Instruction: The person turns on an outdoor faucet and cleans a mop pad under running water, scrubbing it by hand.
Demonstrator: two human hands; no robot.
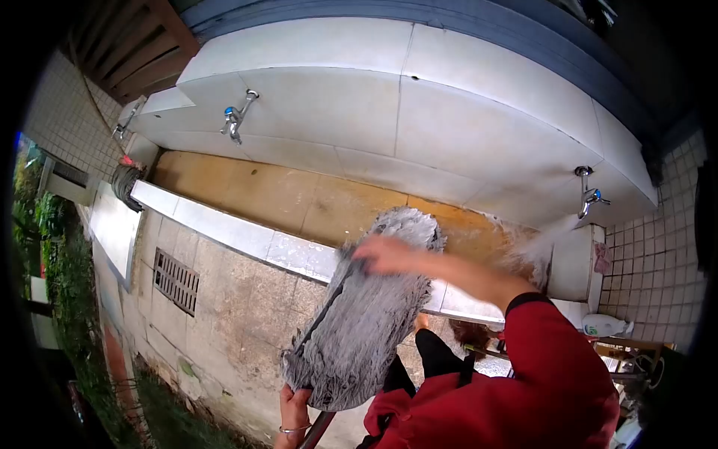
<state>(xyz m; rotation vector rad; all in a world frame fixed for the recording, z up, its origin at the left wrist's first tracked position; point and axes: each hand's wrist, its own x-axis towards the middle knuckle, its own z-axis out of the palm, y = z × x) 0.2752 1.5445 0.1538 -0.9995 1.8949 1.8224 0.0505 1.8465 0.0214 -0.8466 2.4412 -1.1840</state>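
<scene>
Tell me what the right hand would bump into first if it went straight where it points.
Past the edge of the grey mop head, where the right hand already seems to be, probably the white ledge. It may lie lower; blur and depth leave that unclear.

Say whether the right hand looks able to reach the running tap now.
Probably yes: the right hand, blurred over the grey mop head, has only water spray visible between it and the running tap.
</scene>
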